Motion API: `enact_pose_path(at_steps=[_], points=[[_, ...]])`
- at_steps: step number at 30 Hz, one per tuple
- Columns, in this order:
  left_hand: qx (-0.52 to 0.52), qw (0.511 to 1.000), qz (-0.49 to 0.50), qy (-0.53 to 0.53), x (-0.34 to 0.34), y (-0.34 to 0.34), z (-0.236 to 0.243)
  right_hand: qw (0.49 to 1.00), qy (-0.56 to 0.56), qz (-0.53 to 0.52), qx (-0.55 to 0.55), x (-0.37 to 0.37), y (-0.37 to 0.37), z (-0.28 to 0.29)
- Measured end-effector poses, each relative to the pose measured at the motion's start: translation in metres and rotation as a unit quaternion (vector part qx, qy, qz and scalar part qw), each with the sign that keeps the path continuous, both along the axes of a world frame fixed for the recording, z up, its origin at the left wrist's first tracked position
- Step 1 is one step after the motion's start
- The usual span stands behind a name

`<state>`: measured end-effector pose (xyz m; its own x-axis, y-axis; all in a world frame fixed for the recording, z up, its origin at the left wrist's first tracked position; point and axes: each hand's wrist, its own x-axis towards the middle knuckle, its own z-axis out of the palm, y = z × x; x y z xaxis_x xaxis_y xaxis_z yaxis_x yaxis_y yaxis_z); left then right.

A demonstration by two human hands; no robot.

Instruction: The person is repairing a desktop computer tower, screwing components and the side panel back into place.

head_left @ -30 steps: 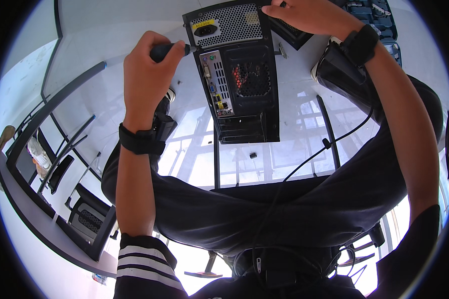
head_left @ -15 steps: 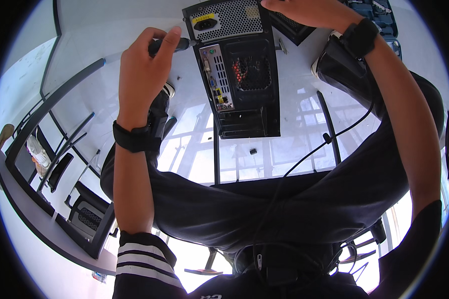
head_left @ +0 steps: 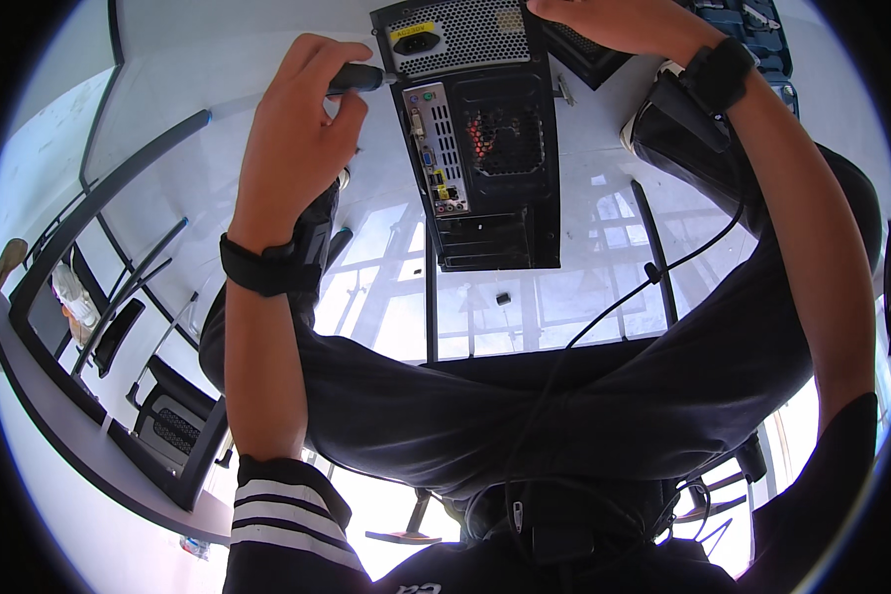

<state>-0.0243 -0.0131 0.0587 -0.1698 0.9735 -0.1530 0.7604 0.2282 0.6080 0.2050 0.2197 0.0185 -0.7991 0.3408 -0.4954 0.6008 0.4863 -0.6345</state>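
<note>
A black computer case (head_left: 552, 188) stands in front of me, its back panel facing up, with a perforated power supply (head_left: 475, 42), a port plate and a round-holed vent. My left hand (head_left: 302, 139) grips the dark handle of a screwdriver (head_left: 358, 77), its fingers over the top and the thumb below, apart from the handle. The screwdriver's shaft points right, at the case's left edge by the power supply. At the case's upper right corner my right hand (head_left: 614, 22) holds its edge, the thumb showing; the other fingers are mostly hidden.
Behind the case's right side lies a black perforated panel (head_left: 589, 54). A dark tool case (head_left: 762, 45) with tools sits at the far right. My legs flank the computer case, and a black cable (head_left: 604, 312) hangs across. Chairs (head_left: 173, 431) and a desk stand left.
My left hand has turned about the screwdriver: the thumb has dropped from the top to below the handle. The case has shifted slightly right; my right hand stays on its corner.
</note>
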Motion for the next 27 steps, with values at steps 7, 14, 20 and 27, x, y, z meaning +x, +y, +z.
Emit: enact_pose_path(at_steps=[7,14,20,27], points=[[-0.073,0.982,0.165,-0.051,0.003,0.004,0.002,1.000,-0.006,0.004,-0.017,-0.004,-0.003,0.014],[-0.168,0.964,0.202,0.042,0.002,0.006,0.004,1.000,0.003,0.003,-0.009,0.001,0.000,0.003],[0.005,1.000,0.026,-0.014,0.001,0.001,-0.005,1.000,0.006,0.005,-0.001,0.002,0.002,-0.001],[-0.135,0.974,0.178,0.049,0.015,0.008,0.011,1.000,0.025,0.015,0.010,0.002,0.004,-0.007]])
